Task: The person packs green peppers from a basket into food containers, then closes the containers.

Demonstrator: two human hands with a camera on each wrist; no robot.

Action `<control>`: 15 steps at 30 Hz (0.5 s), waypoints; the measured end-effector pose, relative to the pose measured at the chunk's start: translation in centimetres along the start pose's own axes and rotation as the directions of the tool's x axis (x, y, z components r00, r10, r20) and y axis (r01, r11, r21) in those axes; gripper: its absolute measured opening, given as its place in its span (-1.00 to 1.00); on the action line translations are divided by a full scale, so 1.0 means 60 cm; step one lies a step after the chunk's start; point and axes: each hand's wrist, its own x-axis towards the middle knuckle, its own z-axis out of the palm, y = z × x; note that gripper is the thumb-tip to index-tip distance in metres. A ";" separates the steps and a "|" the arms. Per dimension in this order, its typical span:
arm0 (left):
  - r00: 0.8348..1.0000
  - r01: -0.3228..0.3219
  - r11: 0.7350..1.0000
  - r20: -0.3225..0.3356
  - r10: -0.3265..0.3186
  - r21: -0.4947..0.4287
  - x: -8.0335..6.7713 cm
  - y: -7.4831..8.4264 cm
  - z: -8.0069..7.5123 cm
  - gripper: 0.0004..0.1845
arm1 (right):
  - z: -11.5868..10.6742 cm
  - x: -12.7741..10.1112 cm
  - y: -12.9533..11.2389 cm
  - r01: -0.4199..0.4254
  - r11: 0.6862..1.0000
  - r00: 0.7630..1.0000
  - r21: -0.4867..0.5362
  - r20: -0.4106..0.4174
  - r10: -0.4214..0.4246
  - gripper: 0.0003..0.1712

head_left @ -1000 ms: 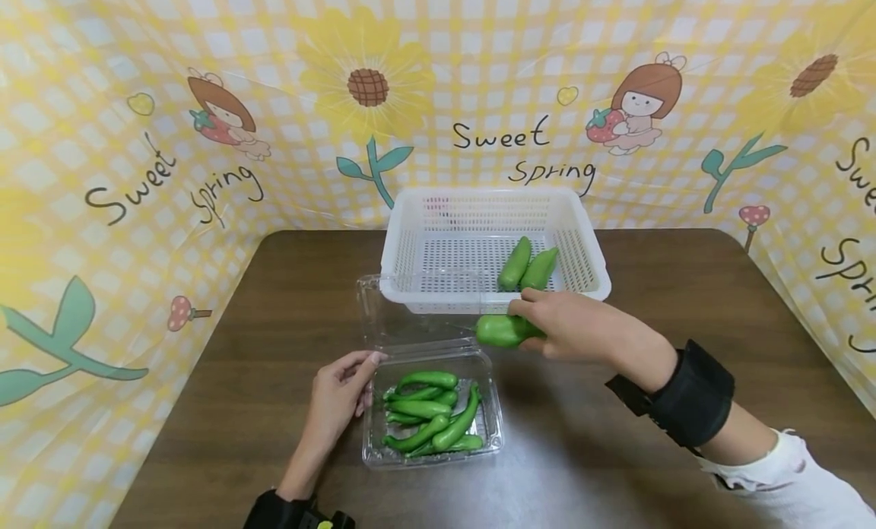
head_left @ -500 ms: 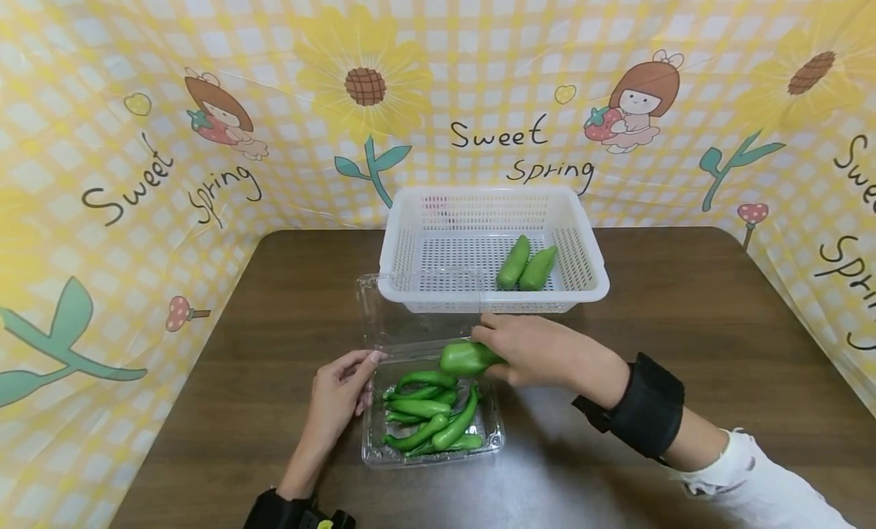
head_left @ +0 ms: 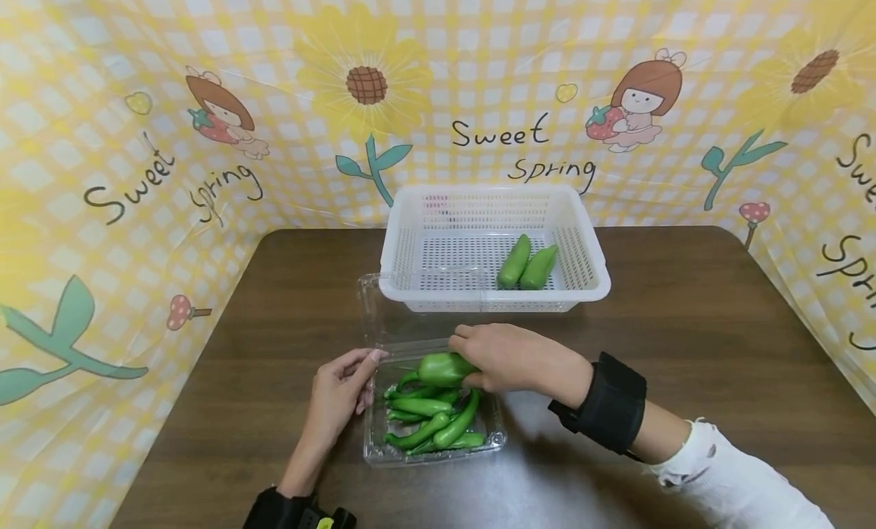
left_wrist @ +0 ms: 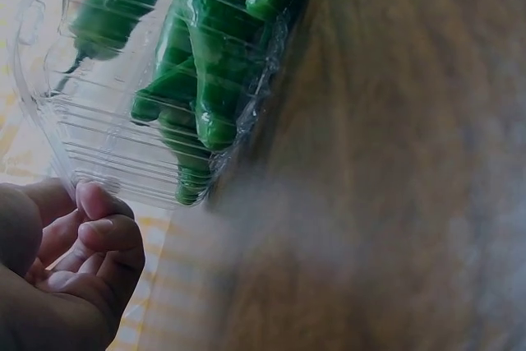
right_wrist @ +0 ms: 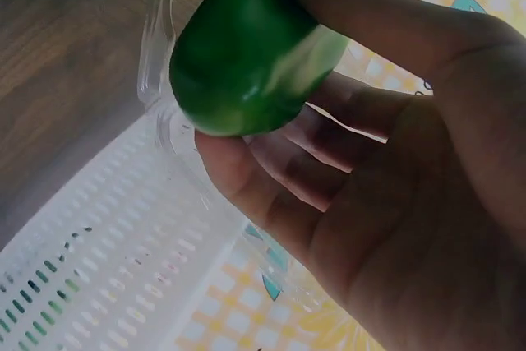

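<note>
My right hand [head_left: 523,362] grips a plump green pepper [head_left: 440,369] over the back part of an open clear plastic clamshell box [head_left: 438,460]. In the right wrist view, the thumb and fingers curl round this pepper [right_wrist: 246,55]. Several slender green chilies [head_left: 422,407] lie inside the box, partly beneath the held pepper. With thumb and fingertip, my left hand [head_left: 335,396] pinches the rim at the back left corner of the box. The left wrist view shows that pinch, the hand [left_wrist: 74,260] beside the ribbed clear wall [left_wrist: 115,150].
A white perforated basket [head_left: 438,296] stands at the back of the brown table [head_left: 274,316], holding two plump green peppers [head_left: 515,261]. The box's raised clear lid [head_left: 404,324] leans back toward the basket. Yellow checked cloth [head_left: 438,73] hangs round the table.
My right hand has carried the plump pepper leftward and toward me, from near the basket's front to over the box. My left hand has stayed at the box's corner.
</note>
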 end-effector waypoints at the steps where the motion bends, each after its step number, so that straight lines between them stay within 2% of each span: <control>1: 1.000 0.001 1.000 0.003 -0.001 -0.001 0.000 0.000 0.000 -0.72 | 0.002 0.002 -0.002 -0.004 1.000 1.000 0.001 0.007 0.004 -0.59; 7: 1.000 0.005 1.000 0.008 -0.005 0.001 0.002 -0.002 -0.002 -0.72 | 0.014 0.017 -0.009 -0.012 1.000 0.999 -0.008 0.040 0.012 -0.55; 15: 0.999 0.031 0.999 0.007 -0.031 -0.016 0.004 -0.004 -0.003 -0.69 | 0.024 0.036 -0.013 0.000 1.000 0.999 -0.030 0.032 0.001 -0.55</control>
